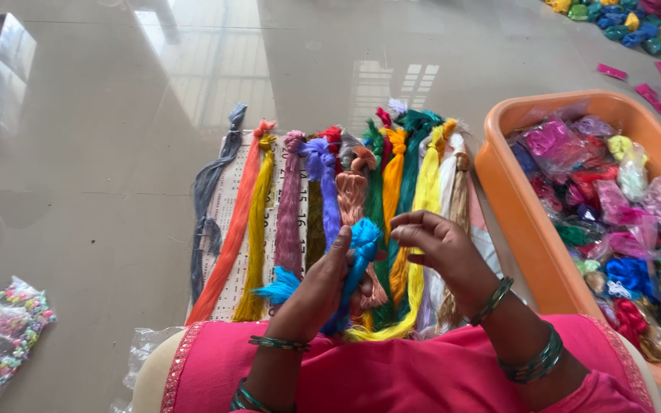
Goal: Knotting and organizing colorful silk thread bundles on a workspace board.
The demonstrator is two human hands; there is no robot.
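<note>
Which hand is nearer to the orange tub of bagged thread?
The right hand. It hovers over the laid-out skeins, just left of the orange tub in the picture. The left hand sits farther from it, gripping the bright blue skein.

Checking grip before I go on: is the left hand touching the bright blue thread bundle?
Touching. The head view shows the left hand wrapped around the blue thread bundle, thumb pressed against it.

bright blue thread skein (pixel 359 256), held upright
</note>
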